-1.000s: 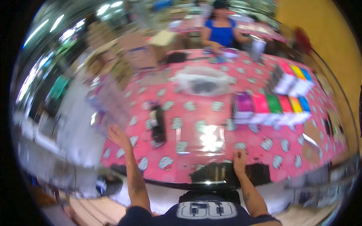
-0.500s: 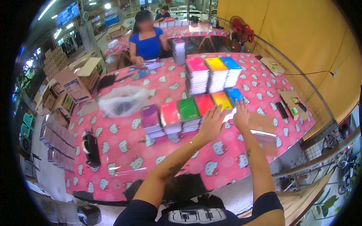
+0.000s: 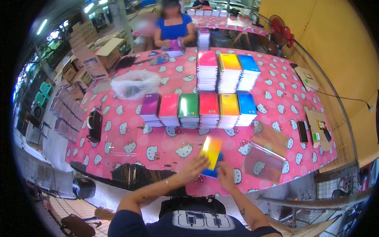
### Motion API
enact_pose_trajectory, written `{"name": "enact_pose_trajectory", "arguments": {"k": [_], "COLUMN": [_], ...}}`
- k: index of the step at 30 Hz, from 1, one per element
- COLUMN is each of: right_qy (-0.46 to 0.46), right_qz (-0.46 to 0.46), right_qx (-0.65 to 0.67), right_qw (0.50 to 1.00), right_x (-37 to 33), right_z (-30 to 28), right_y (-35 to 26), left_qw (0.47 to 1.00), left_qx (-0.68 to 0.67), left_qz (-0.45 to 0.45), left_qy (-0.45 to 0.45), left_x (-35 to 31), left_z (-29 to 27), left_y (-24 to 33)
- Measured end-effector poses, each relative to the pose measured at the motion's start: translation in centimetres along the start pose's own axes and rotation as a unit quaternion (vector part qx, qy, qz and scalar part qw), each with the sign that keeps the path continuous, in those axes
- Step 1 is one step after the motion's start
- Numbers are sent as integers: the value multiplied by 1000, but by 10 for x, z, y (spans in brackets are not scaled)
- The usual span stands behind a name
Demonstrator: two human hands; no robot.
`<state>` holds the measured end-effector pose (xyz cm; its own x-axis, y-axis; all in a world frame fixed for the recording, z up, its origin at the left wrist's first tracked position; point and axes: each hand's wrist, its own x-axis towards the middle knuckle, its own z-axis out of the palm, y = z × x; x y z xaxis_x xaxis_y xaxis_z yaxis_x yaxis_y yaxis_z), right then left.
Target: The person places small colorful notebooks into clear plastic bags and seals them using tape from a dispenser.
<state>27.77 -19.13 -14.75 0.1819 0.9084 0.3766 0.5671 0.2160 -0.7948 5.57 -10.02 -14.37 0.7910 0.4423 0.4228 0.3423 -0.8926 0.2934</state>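
Note:
A yellow notebook (image 3: 211, 151) lies slantwise over a blue notebook (image 3: 210, 172) near the front of the pink table. My left hand (image 3: 196, 166) grips the yellow one at its lower left edge. At the right edge of the blue notebook, which is mostly covered, my right hand (image 3: 226, 175) is closed with its fingers curled against it. Beyond my hands runs a row of spiral notebook stacks: purple (image 3: 151, 104), pinkish red (image 3: 169, 106), green (image 3: 188, 106), red (image 3: 208, 104), yellow (image 3: 229, 106) and blue (image 3: 245, 106).
Taller stacks, pink (image 3: 207, 59), yellow (image 3: 230, 62) and blue (image 3: 248, 64), rise behind the row. Clear plastic sheets (image 3: 265, 156) lie right, a tape dispenser (image 3: 94, 125) and a plastic bag (image 3: 135, 83) left. A co-worker in blue (image 3: 173, 29) handles purple notebooks across the table.
Both my hands have come back from the right end of the front row to the near table edge, now with a yellow and a blue notebook. The view has shifted.

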Motion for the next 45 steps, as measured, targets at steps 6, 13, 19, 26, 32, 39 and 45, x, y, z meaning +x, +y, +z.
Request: {"name": "enact_pose_trajectory", "arguments": {"k": [6,13,19,26,32,39,45], "right_qy": [40,-4,-50,-12,12,71,65], "right_qz": [-152,-161,-14,90,-246,196,157], "right_qx": [-122,-233,170,44,-107,494,38], "right_qw": [980,959,984,995,963,844,985], "right_x": [168,216,74,107,217,180,47], "right_z": [6,24,-27,-9,74,69,36], "right_y": [-30,-34,50,54,-79,-41,-8], "left_qw": [995,967,971,992,930,993,933], "left_qx": [-28,212,40,-82,270,66,295], "left_qz": [-81,-127,-73,-53,-222,68,-198], "left_qy": [54,64,224,-75,119,73,60], "left_x": [51,99,57,2,74,69,49], "left_z": [-27,-89,-84,-23,-109,-117,-117], "left_y": [-16,-138,-35,7,-136,-61,-162]}}
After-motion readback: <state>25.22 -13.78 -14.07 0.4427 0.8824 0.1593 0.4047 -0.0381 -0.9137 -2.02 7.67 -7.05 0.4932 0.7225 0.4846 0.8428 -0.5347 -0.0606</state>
